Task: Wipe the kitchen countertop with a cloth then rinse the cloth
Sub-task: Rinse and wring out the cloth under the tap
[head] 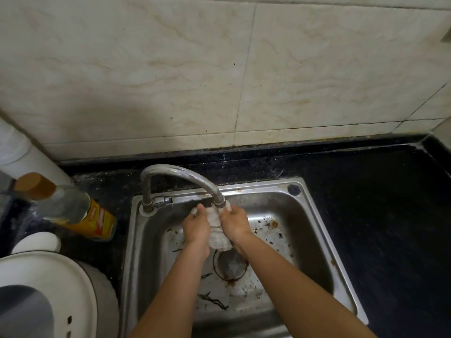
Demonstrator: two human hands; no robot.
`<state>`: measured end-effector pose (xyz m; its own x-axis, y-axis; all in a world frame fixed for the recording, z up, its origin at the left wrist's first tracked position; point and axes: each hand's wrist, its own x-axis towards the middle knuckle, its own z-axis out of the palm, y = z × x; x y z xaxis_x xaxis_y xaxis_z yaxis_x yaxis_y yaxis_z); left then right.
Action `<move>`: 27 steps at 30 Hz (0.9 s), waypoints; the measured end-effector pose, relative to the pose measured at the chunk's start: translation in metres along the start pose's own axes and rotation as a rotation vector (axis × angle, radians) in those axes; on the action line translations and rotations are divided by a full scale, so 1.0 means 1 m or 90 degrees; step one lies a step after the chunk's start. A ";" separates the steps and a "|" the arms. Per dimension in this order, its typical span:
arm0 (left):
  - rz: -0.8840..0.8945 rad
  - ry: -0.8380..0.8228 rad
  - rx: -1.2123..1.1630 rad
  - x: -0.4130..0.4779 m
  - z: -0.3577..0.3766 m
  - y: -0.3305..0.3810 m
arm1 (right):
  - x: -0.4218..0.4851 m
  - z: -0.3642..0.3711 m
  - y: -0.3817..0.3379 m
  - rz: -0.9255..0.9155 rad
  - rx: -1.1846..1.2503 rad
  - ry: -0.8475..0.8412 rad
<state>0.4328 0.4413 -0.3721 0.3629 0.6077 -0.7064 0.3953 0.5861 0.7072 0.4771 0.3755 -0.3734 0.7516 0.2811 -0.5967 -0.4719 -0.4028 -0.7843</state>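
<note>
A white cloth (218, 229) is bunched between both my hands over the steel sink (314, 230), right under the spout of the curved faucet (180, 178). My left hand (196, 228) grips its left side and my right hand (234, 224) grips its right side. The cloth's lower end hangs down above the drain (230, 265). The black countertop (380, 206) runs around the sink.
Bits of dirt and scraps lie on the sink floor. To the left of the sink stand a bottle with a yellow label (73, 211), a white appliance lid (48, 296) and a small white cap (36, 242). Tiled wall (219, 69) rises behind.
</note>
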 end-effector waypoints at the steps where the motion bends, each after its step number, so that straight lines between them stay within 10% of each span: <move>1: 0.000 0.011 0.009 -0.001 0.002 0.000 | 0.001 0.001 -0.002 -0.007 -0.025 0.020; 8: -0.054 -0.012 0.007 -0.005 0.000 0.003 | 0.009 0.001 -0.019 -0.068 -0.277 0.105; 19: 0.022 -0.080 0.101 0.002 -0.009 0.005 | 0.001 -0.029 0.012 -0.064 0.044 -0.081; 27: 0.022 -0.123 0.153 0.006 0.008 -0.010 | -0.006 -0.025 0.016 -0.223 -0.249 -0.001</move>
<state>0.4382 0.4349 -0.3835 0.5237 0.4989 -0.6906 0.5603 0.4089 0.7203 0.4765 0.3458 -0.3782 0.8330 0.4584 -0.3097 0.0160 -0.5795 -0.8148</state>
